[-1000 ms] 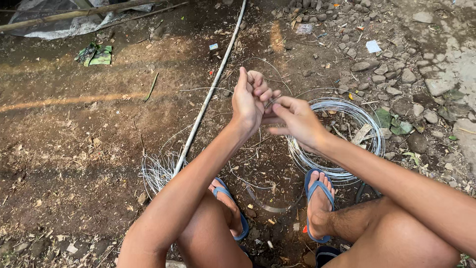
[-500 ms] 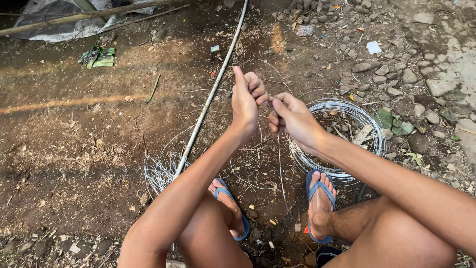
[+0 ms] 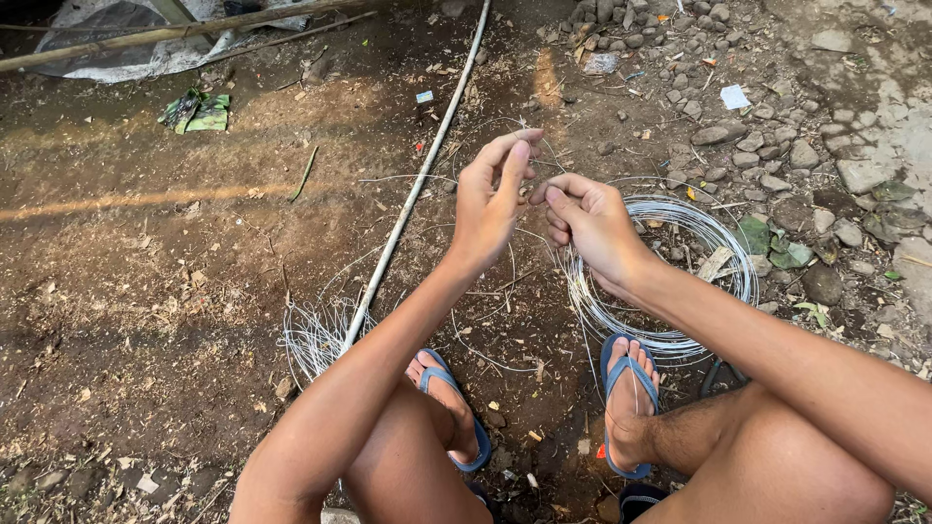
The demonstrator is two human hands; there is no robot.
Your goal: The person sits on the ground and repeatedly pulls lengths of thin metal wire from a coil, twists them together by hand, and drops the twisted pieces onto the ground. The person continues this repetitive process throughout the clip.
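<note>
My left hand is raised over the dirt ground, its thumb and fingers pinched on a thin silver wire. My right hand is right beside it, fingers curled and gripping the same wire strand, which arcs between the two hands. Under my right forearm lies a round coil of silver wire on the ground. A looser tangle of wire lies to the left, near my left knee. My feet are in blue flip-flops.
A long pale pipe runs diagonally across the ground from the top to the wire tangle. Stones and gravel lie at the right. A wooden pole and grey sheet are at top left, with green litter nearby.
Both hands have shifted slightly while working the wire; the left fingers now stretch upward and the right hand has drawn closer to it.
</note>
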